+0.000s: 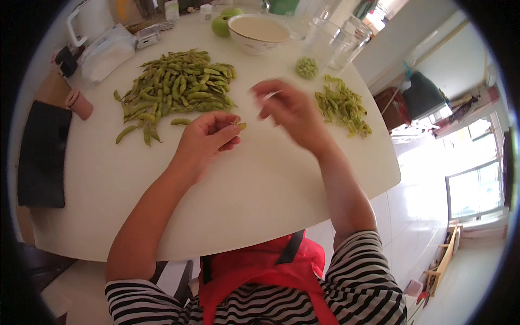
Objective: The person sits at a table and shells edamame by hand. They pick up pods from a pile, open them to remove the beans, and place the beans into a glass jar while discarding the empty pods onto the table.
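My left hand (210, 136) pinches a green soybean pod (242, 126) between thumb and fingers, just in front of the pile. My right hand (290, 111) is raised over the table to the right of it, blurred by motion, with its fingers curled. A small pale streak shows at its fingertips; I cannot tell whether it holds anything. A large heap of whole soybean pods (178, 87) lies beyond my left hand. Past my right hand sits a small mound of shelled green beans (306, 68). Emptied pods (343, 105) are piled to the right of that hand.
Along the back of the white table (252, 203) stand a patterned bowl (260, 34) of pale contents, green apples (221, 25) and clear glass jars (353, 40). At the left are a pink cylinder (79, 104), a dark flat object (42, 154) and a white plastic bag (107, 53).
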`<state>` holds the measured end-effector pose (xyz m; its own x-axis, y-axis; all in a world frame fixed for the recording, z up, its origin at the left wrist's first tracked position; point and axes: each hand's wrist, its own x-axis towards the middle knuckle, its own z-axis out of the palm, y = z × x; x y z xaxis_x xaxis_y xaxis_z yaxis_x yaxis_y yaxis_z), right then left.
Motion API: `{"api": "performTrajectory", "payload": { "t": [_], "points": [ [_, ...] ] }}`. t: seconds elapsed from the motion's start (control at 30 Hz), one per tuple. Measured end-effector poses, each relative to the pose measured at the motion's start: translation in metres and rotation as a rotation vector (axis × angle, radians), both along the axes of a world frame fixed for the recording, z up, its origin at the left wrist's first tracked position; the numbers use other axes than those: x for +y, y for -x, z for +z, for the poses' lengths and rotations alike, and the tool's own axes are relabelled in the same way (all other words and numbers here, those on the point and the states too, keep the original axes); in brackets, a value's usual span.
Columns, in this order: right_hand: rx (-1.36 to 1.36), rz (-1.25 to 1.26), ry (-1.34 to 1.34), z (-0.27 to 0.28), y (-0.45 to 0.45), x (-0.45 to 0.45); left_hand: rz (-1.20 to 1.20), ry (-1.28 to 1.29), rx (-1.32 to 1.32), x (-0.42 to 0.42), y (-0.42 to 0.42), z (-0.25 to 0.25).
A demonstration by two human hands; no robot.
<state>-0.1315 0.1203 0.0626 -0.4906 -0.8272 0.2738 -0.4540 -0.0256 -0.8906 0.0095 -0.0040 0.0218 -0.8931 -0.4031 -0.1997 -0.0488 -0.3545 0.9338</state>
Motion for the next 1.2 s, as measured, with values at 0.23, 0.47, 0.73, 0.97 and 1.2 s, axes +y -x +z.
{"api": "performTrajectory", "payload": {
  "t": [0.23, 0.47, 0.73, 0.97, 1.2],
  "points": [
    [-0.361, 0.314, -0.111, -0.017, -0.005, 0.001, -0.019, 0.051, 0.038, 0.005, 0.003, 0.001],
    [0.546, -0.351, 0.035, -0.012, 0.06, 0.024, 0.111, 0.205, 0.15, -0.011, 0.001, -0.003],
    [0.849, -0.965, -0.193, 0.005, 0.106, 0.068, 0.526, 0.696, 0.077, -0.091, -0.027, 0.007],
    [0.955, -0.832, -0.166, -0.01, 0.119, 0.061, 0.419, 1.101, -0.326, -0.106, -0.04, 0.014],
    [0.699, -0.528, -0.047, -0.009, 0.045, 0.02, 0.121, 1.278, -0.426, -0.129, -0.063, 0.004]
  ]
}}
